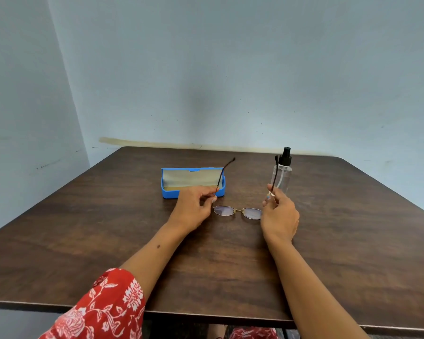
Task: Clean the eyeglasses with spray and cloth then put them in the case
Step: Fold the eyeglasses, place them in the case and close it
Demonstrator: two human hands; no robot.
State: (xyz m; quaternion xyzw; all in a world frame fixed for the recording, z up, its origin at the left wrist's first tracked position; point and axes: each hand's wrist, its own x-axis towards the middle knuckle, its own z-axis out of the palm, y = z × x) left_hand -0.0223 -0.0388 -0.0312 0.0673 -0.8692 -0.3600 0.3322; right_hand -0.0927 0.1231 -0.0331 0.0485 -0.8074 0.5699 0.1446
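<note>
Left hand [194, 206] and right hand [278, 211] each pinched on a temple of eyeglasses [238, 212]; light, fragile, best gripped by temples, mid-worktop [108, 228].

**No legible text anywhere**

No words, brand marks, numbers or signs readable anywhere. Blank on the clear spray bottle [281, 177], with no label on its body or black pump top. Plain blue on the open case [193, 182], plain tan on its lining. Only a white floral print, no lettering, on the red sleeve [103, 311].
</note>
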